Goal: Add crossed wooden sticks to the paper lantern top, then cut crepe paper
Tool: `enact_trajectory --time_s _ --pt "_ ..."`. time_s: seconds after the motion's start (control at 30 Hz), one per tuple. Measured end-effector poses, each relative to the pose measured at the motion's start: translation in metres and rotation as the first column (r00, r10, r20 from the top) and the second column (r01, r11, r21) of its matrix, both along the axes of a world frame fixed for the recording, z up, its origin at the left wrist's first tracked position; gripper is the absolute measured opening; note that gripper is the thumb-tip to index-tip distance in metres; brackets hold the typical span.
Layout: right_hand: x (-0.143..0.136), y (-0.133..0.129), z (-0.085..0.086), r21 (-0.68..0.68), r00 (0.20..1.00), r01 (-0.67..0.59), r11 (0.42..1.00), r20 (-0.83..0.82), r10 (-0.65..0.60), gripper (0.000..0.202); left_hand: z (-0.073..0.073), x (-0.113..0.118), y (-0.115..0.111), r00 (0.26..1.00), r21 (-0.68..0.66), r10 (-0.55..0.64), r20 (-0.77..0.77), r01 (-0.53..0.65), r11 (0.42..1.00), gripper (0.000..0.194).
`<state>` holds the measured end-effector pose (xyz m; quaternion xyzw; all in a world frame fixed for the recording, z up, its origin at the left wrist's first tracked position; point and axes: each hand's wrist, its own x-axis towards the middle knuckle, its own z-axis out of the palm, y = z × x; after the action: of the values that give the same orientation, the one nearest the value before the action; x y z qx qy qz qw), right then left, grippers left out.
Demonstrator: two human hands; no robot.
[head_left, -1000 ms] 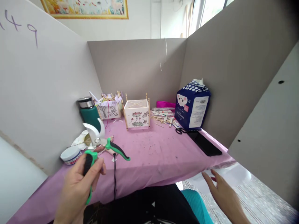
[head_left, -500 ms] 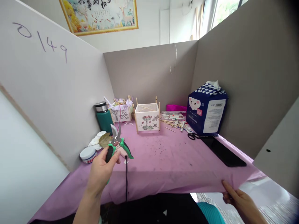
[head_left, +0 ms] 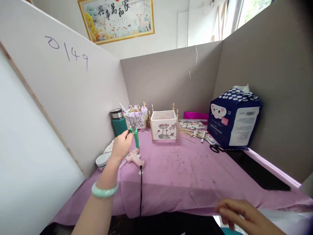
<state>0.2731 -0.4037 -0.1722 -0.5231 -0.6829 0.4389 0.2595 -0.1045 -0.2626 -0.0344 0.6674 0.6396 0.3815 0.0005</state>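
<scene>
Reference point: the white lotus-painted box. My left hand, left of the box and nearer my body, is closed around the pruning shears; their blades point away from me, left of the box and apart from it. A pink glue gun lies nearer me than the box, to its left. My right hand, well to the box's right and nearer my body, is blurred, fingers curled; whether it grips anything I cannot tell. Thin sticks lie just right of the box, the blue tissue pack farther right.
</scene>
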Motion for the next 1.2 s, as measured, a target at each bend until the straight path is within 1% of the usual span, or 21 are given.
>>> enact_trajectory --time_s 0.03,0.07,0.1,0.13,0.2,0.3,0.37,0.47,0.57,0.67,0.77,0.83,0.9,0.97,1.0,1.03,1.1,1.13,1.17,1.2 --pt "-0.005 0.010 0.015 0.092 0.999 0.029 0.995 0.024 -0.032 0.041 0.004 0.001 0.018 0.995 -0.044 0.029 -0.100 -0.033 0.998 0.036" --pt "-0.010 0.021 0.025 0.178 0.996 0.062 0.982 0.050 -0.072 0.041 0.006 0.002 0.037 0.990 -0.071 0.033 -0.139 -0.043 0.997 0.036" --pt "-0.013 0.033 0.030 0.267 0.992 0.085 0.960 0.073 -0.108 0.040 0.007 0.003 0.055 0.986 -0.092 0.024 -0.165 -0.040 0.995 0.035" --pt "-0.015 0.045 0.031 0.338 0.986 0.100 0.936 0.091 -0.139 0.038 0.006 0.005 0.072 0.981 -0.117 0.006 -0.193 -0.029 0.993 0.033" --pt "-0.020 0.068 0.025 0.435 0.977 0.119 0.893 0.111 -0.184 0.036 -0.001 0.009 0.104 0.970 -0.162 -0.037 -0.239 -0.003 0.987 0.032" --pt "-0.025 0.093 0.007 0.499 0.971 0.105 0.860 0.135 -0.196 0.035 -0.020 0.015 0.139 0.955 -0.222 -0.076 -0.287 0.011 0.975 0.034" --pt "-0.026 0.101 -0.002 0.515 0.971 0.063 0.855 0.164 -0.171 0.035 -0.033 0.020 0.157 0.947 -0.252 -0.089 -0.310 0.008 0.968 0.035" --pt "-0.025 0.103 -0.009 0.508 0.971 0.034 0.861 0.189 -0.149 0.033 -0.050 0.025 0.177 0.934 -0.284 -0.093 -0.344 -0.009 0.959 0.037" --pt "-0.023 0.102 -0.010 0.512 0.969 0.009 0.859 0.209 -0.134 0.032 -0.060 0.025 0.193 0.919 -0.316 -0.082 -0.385 -0.048 0.948 0.039" --pt "-0.025 0.103 -0.010 0.537 0.965 -0.023 0.844 0.233 -0.122 0.031 -0.068 0.019 0.200 0.904 -0.347 -0.065 -0.423 -0.096 0.933 0.039" --pt "-0.026 0.103 -0.010 0.544 0.959 -0.029 0.839 0.251 -0.129 0.032 -0.071 0.013 0.199 0.900 -0.352 -0.050 -0.434 -0.118 0.929 0.037" --pt "-0.027 0.102 -0.010 0.545 0.956 -0.031 0.838 0.262 -0.135 0.032 -0.069 0.009 0.194 0.906 -0.326 -0.032 -0.422 -0.119 0.938 0.036" --pt "-0.026 0.102 -0.011 0.543 0.951 -0.028 0.839 0.272 -0.144 0.033 -0.061 0.005 0.185 0.919 -0.285 -0.005 -0.394 -0.117 0.952 0.032" --pt "-0.026 0.103 -0.012 0.533 0.945 -0.016 0.846 0.284 -0.161 0.033 -0.048 0.002 0.169 0.937 -0.242 0.036 -0.348 -0.127 0.962 0.024" --pt "-0.027 0.105 -0.012 0.524 0.942 0.000 0.852 0.285 -0.175 0.034 -0.041 0.001 0.159 0.947 -0.220 0.061 -0.316 -0.135 0.966 0.023" --pt "-0.029 0.107 -0.011 0.512 0.941 0.030 0.858 0.276 -0.198 0.034 -0.035 0.002 0.146 0.957 -0.197 0.084 -0.278 -0.142 0.970 0.026" --pt "-0.038 0.111 -0.005 0.485 0.942 0.150 0.862 0.193 -0.273 0.035 -0.028 0.009 0.114 0.977 -0.144 0.102 -0.188 -0.130 0.981 0.038" --pt "-0.046 0.111 0.001 0.484 0.939 0.233 0.843 0.114 -0.325 0.035 -0.029 0.018 0.095 0.987 -0.118 0.084 -0.140 -0.101 0.988 0.041" --pt "-0.057 0.110 0.008 0.501 0.926 0.318 0.805 0.018 -0.377 0.035 -0.032 0.030 0.075 0.994 -0.094 0.048 -0.094 -0.057 0.994 0.042" --pt "-0.070 0.106 0.018 0.537 0.904 0.397 0.744 -0.088 -0.419 0.036 -0.038 0.046 0.056 0.999 -0.077 -0.005 -0.050 0.001 0.997 0.041"
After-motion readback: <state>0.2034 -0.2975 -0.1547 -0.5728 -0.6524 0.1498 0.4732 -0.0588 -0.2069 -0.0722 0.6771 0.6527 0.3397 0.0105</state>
